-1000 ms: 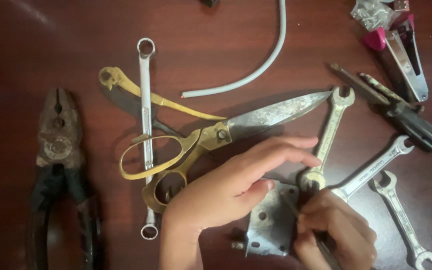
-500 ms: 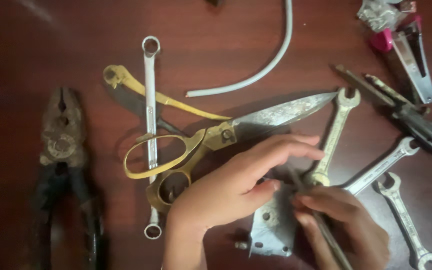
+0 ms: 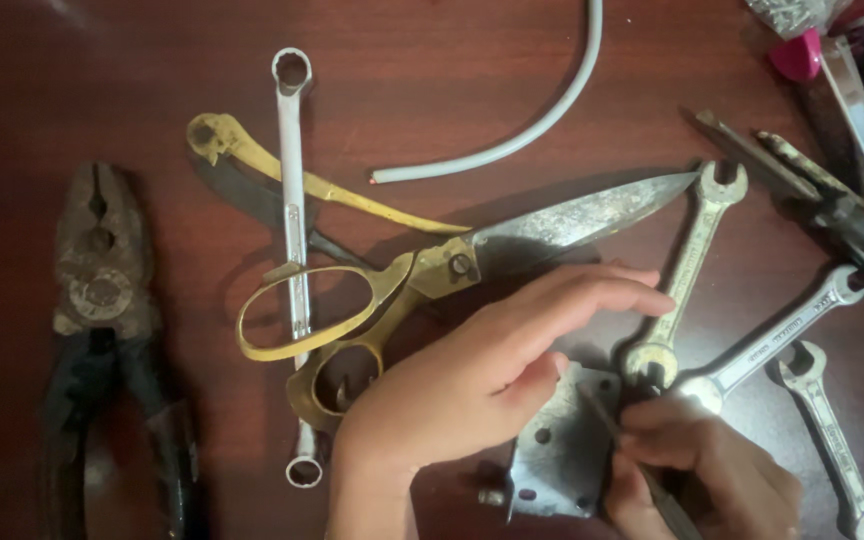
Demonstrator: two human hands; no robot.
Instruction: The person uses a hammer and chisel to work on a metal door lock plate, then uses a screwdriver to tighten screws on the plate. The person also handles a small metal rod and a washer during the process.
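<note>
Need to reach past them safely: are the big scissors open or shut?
Shut, or nearly: the scissors show their blades as one rusty point, while the two brass loops lie close together by the left hand.

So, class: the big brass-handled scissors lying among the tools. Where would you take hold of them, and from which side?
Probably at the brass handle loops, coming from the left. The scissors lie flat with the rusty blade pointing right. The left hand crowds the pivot side, and a ring spanner crosses the upper loop, so lift clear of it.
</note>
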